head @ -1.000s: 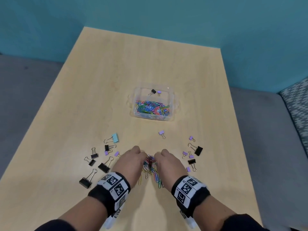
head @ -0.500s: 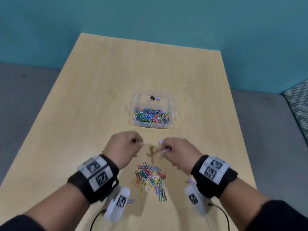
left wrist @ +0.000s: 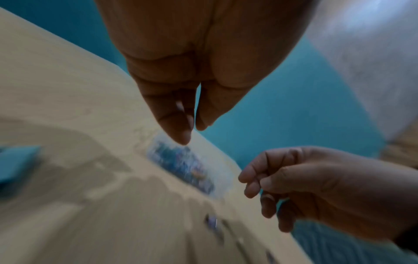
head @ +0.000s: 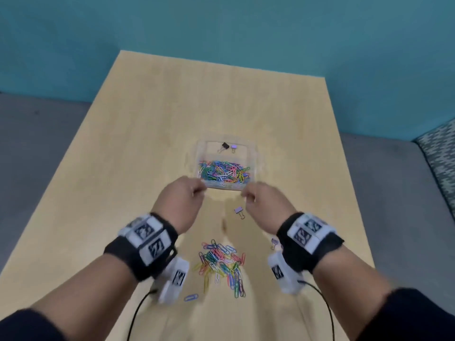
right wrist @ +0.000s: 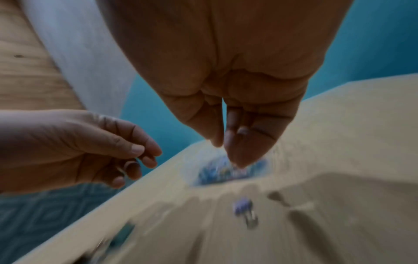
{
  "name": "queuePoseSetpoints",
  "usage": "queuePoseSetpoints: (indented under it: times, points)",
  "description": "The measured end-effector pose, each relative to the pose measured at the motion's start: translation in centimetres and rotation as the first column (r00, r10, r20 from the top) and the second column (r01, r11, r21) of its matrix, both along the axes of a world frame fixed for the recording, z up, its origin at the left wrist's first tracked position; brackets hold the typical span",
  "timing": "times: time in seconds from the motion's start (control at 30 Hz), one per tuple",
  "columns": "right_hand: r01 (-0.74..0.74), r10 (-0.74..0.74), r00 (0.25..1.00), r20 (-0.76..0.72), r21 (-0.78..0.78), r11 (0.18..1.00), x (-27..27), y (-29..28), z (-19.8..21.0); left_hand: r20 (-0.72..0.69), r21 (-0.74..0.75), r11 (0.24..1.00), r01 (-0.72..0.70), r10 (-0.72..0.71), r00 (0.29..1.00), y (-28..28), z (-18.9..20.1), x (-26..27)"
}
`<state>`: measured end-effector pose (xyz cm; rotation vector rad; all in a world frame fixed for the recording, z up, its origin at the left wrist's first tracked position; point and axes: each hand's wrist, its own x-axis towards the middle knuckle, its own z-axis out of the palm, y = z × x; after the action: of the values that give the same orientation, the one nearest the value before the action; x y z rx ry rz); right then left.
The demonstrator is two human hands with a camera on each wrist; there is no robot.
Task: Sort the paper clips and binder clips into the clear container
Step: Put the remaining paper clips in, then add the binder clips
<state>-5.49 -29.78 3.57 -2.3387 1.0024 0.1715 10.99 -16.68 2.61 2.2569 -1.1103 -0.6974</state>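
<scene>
Hovering side by side just short of the clear container, both hands are sitting above the wooden table with their fingers curled in. From the head camera, the left hand and the right hand are showing only their backs and knuckles, so their grip is hidden there. The right wrist camera is catching the left hand from the side, fingertips gathered against the thumb with a thin wire loop showing between them; what kind of clip it is cannot be told. The left wrist camera is showing the right hand's fingers bunched the same way, but whether they are pinching anything cannot be told.

Inside the container, colourful paper clips are filling the near compartment, while a black binder clip and a purple one are lying in the far one. A purple binder clip is lying on the table just beside the right hand. Nearer the person, a loose pile of paper clips is spreading between the forearms, with a single blue clip lying apart. Both wrist views are blurring the table.
</scene>
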Motion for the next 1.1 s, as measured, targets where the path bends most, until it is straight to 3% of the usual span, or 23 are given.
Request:
queuePoseSetpoints:
  times: [0.1,0.2,0.33,0.4,0.47,0.6,0.83,1.1]
  points:
    - [-0.153,0.178,0.965,-0.191,0.137,0.979,-2.9,4.6,-1.9,0.03,0.252,0.928,0.275,-0.291,0.956,3.9,-2.4,-3.5]
    - [-0.218,0.228,0.952,-0.201,0.073,0.973,-4.1,8.3,-3.3,0.071,0.264,0.908,0.327,-0.356,0.932,5.9,-4.6,-5.9]
    - [-0.31,0.301,0.941,-0.157,-0.034,0.95,-5.1,11.2,-3.9,0.158,0.248,0.894,0.373,-0.417,0.895,7.7,-4.6,-7.6]
    - [-0.323,0.315,0.942,-0.117,-0.059,0.945,-6.2,11.6,-3.6,0.164,0.226,0.905,0.361,-0.4,0.902,8.9,-4.1,-7.7]
    - [-0.239,0.235,0.968,-0.085,-0.034,0.97,-7.8,11.8,-3.5,0.186,0.232,0.929,0.29,-0.335,0.924,10.5,-3.6,-7.5]
    - [-0.072,0.081,0.99,-0.113,0.077,0.994,-10.2,13.0,-4.3,0.046,0.315,0.911,0.266,-0.295,0.954,13.2,-4.1,-8.2]
    - [-0.021,0.022,1.0,-0.019,0.042,0.999,-6.3,13.0,-5.7,0.094,0.205,0.943,0.263,-0.287,0.953,9.7,-5.8,-9.1]
    - [-0.123,0.12,0.988,-0.093,-0.025,0.992,-5.0,11.2,-4.8,0.198,0.273,0.911,0.309,-0.368,0.909,8.0,-5.6,-8.2]
